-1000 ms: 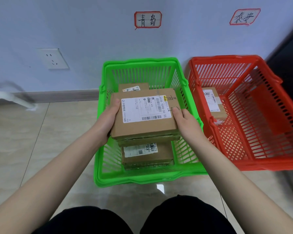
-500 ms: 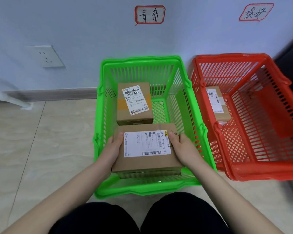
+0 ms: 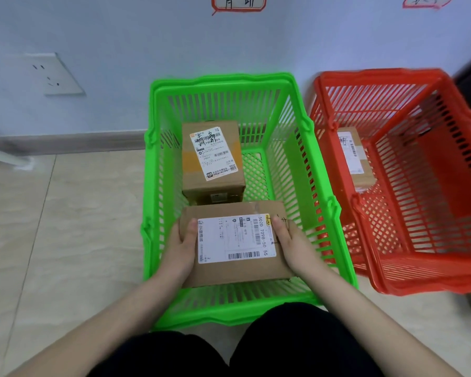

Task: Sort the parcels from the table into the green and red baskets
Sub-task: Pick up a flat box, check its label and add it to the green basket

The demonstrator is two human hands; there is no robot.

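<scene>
A flat cardboard parcel (image 3: 235, 243) with a white shipping label is low inside the near half of the green basket (image 3: 337, 240). My left hand (image 3: 181, 240) grips its left edge and my right hand (image 3: 290, 240) grips its right edge, thumbs on top. Behind it in the same basket stands a taller cardboard parcel (image 3: 212, 159) with a label and handwriting. The red basket (image 3: 419, 284) to the right holds one parcel (image 3: 354, 156) against its left wall. What lies under the held parcel is hidden.
Both baskets stand on a beige tiled floor against a pale blue wall. A wall socket (image 3: 57, 74) is at the left, and two red-framed handwritten signs (image 3: 238, 2) hang above the baskets. My dark-clothed knees (image 3: 229, 349) touch the green basket's front rim.
Both hands have lowered the flat parcel from above the green basket down into its near half, uncovering the taller parcel behind. The camera has moved closer and tilted down.
</scene>
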